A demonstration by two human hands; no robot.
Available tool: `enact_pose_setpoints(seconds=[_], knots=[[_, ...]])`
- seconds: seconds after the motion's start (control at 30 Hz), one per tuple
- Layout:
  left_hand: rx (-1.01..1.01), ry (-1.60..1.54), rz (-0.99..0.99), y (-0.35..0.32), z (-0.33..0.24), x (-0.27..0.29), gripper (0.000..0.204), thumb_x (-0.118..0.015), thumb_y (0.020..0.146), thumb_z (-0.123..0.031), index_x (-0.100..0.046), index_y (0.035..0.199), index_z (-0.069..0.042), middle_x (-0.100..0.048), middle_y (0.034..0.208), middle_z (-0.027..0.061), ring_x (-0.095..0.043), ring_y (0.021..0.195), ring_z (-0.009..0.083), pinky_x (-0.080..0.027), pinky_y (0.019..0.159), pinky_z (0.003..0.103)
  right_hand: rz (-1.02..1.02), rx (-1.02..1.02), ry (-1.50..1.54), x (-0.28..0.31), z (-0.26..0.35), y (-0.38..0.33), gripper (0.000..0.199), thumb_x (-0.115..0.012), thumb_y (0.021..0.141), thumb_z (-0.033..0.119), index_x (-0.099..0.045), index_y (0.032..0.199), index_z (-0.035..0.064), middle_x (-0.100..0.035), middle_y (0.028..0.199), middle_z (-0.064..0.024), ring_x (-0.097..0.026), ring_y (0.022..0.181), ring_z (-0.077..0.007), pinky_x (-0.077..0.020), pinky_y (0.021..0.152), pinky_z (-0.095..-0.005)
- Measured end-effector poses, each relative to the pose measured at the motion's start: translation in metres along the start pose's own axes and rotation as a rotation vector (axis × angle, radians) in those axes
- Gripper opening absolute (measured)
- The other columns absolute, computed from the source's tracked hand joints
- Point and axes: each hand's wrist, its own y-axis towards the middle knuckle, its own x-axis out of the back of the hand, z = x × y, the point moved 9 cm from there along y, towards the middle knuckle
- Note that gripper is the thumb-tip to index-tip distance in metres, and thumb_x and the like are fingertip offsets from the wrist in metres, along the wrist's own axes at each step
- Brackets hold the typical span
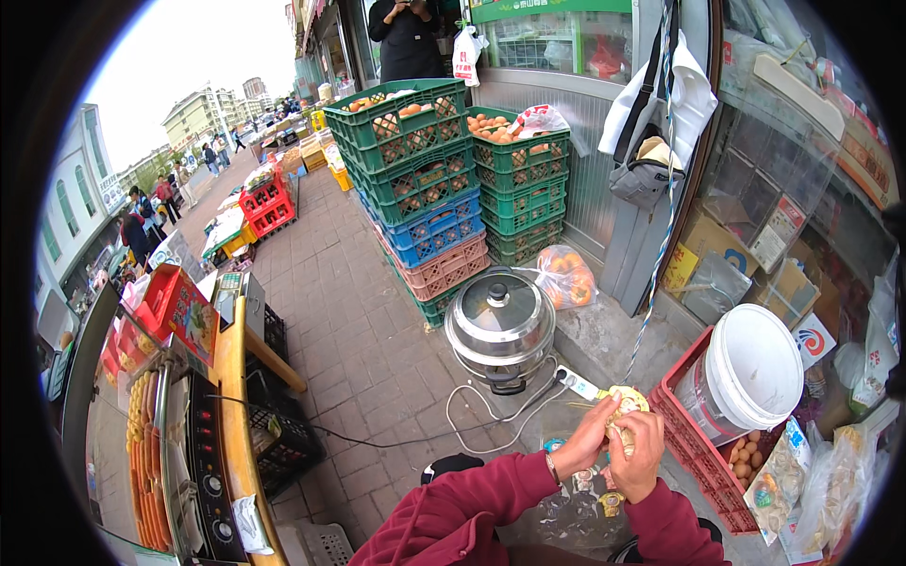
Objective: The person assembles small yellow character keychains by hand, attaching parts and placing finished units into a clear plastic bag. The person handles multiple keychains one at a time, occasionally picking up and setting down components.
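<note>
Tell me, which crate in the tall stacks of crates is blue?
The blue crate sits in the left stack, under the green crates and above the pink crate; no other is blue.

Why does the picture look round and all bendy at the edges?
In the head view a fisheye lens bends straight lines near the dark round rim, so the stacked green plastic crates lean; soft daylight gives faint shadows; the sky is washed out white; both hands around the small pale yellowish item look sharp.
</note>
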Motion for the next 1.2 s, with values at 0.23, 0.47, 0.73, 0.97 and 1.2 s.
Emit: enact_pose_setpoints(seconds=[0.23, 0.47, 0.73, 0.97, 1.2], knots=[[0.021, 0.171, 0.143, -0.008, -0.011, -0.012, 0.036, -0.044, 0.110, -0.042, -0.053, 0.131, -0.014, -0.056, 0.084, -0.0066, -0.045, 0.061, -0.0001, -0.026, 0.044, 0.018, -0.141, -0.151, 0.016, 0.016, -0.015, 0.005, 0.018, -0.073, 0.082, -0.002, -0.066, 0.098, 0.0012, -0.060, 0.106, -0.0134, -0.059, 0.099, -0.0318, -0.0483, 0.086, -0.0424], [-0.030, 0.355, 0.054, -0.011, 0.003, -0.013, 0.045, -0.034, 0.111, -0.049, -0.051, 0.133, -0.014, -0.053, 0.083, -0.0061, -0.042, 0.058, 0.0012, -0.027, 0.045, 0.020, -0.173, -0.272, -0.107, 0.026, -0.035, 0.009, 0.016, -0.073, 0.085, 0.002, -0.066, 0.099, 0.0006, -0.061, 0.109, -0.0141, -0.060, 0.099, -0.0338, -0.0487, 0.088, -0.0431], [-0.023, 0.206, 0.118, -0.009, -0.011, -0.021, 0.049, -0.031, 0.110, -0.054, -0.051, 0.129, -0.013, -0.053, 0.086, -0.0059, -0.040, 0.059, -0.0002, -0.025, 0.044, 0.019, -0.108, -0.063, -0.300, 0.011, -0.019, 0.003, 0.025, -0.076, 0.085, 0.011, -0.069, 0.108, 0.0030, -0.061, 0.119, -0.0152, -0.058, 0.110, -0.0371, -0.0493, 0.090, -0.0476], [0.083, 0.175, -0.021, -0.002, -0.007, -0.004, 0.038, -0.047, 0.108, -0.044, -0.054, 0.129, -0.013, -0.058, 0.090, -0.0048, -0.049, 0.063, 0.0003, -0.031, 0.045, 0.017, -0.082, 0.004, -0.246, 0.007, -0.019, 0.006, 0.036, -0.080, 0.079, 0.007, -0.073, 0.115, 0.0045, -0.062, 0.111, -0.0117, -0.058, 0.102, -0.0341, -0.0512, 0.084, -0.0445], [0.128, 0.182, -0.001, 0.000, -0.014, 0.007, 0.057, -0.029, 0.109, -0.057, -0.055, 0.121, -0.007, -0.059, 0.082, 0.0002, -0.044, 0.050, 0.0037, -0.028, 0.040, 0.019, 0.111, -0.059, -0.029, 0.008, -0.040, 0.010, 0.038, -0.079, 0.080, 0.008, -0.071, 0.116, 0.0048, -0.062, 0.112, -0.0094, -0.060, 0.101, -0.0302, -0.0522, 0.082, -0.0409]])
